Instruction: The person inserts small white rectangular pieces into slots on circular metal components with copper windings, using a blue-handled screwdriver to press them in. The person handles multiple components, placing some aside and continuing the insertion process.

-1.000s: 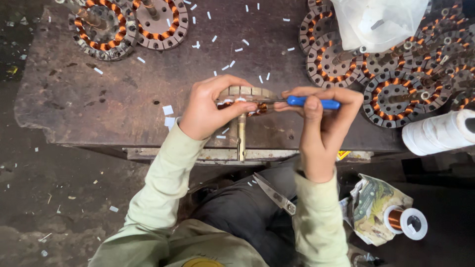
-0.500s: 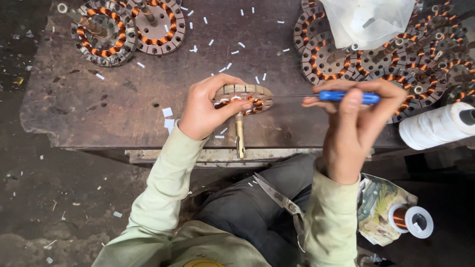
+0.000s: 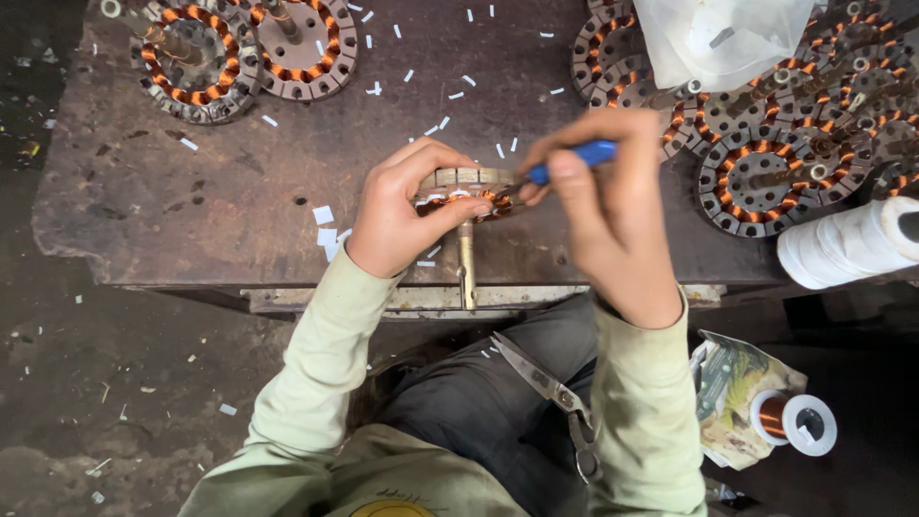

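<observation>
My left hand (image 3: 397,215) grips a round motor stator (image 3: 469,190) with copper windings, held on edge at the front of the dark metal workbench (image 3: 191,220). A brass-coloured shaft (image 3: 466,263) runs down from the stator toward the bench edge. My right hand (image 3: 608,206) is closed on a blue-handled tool (image 3: 574,158), and the tool's tip meets the stator's right side.
Two wound stators (image 3: 249,48) lie at the back left and several more (image 3: 766,144) are heaped at the back right under a clear plastic bag (image 3: 718,38). A white thread spool (image 3: 847,244) sits right. Scissors (image 3: 550,393) rest on my lap, with a copper wire reel (image 3: 790,421) beside.
My right hand has swung the blue-handled tool out to the right and then back in, so its tip is again at the stator. The left hand has kept its hold.
</observation>
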A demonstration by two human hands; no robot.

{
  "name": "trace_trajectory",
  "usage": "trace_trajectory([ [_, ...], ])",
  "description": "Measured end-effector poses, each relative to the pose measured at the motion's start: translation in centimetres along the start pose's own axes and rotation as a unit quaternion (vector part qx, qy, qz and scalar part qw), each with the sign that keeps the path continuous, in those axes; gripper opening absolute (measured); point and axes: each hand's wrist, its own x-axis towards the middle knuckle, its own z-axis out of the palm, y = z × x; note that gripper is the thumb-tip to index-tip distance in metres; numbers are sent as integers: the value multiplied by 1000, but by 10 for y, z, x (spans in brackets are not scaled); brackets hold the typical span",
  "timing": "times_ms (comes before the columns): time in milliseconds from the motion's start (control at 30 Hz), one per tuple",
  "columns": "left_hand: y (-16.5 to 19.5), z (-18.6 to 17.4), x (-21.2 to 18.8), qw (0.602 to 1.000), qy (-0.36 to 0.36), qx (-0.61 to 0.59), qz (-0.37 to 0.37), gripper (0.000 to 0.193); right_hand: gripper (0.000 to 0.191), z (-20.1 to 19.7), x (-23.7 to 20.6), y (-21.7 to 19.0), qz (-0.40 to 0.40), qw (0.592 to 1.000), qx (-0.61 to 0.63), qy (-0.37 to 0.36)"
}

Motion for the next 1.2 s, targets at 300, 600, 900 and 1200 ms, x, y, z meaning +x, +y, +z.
trace_trajectory([
  [300, -4, -3, -9, 995, 16, -84, -42, 23, 22, 40, 29, -37, -181, 943, -266, -80],
  [600, -8, -5, -15, 997, 39, -33, -60, 36, 15, -14, -45, 35, 12, 973, 33, 230],
  [900, -14, 55, -9, 983, 172, 35, 47, 38, 41, -6, -76, 115, 103, 958, -261, 65],
  [1200, -33, 64, 2, 986, 157, -51, 14, 35, 34, 70, -54, -5, -69, 921, -360, 131],
])
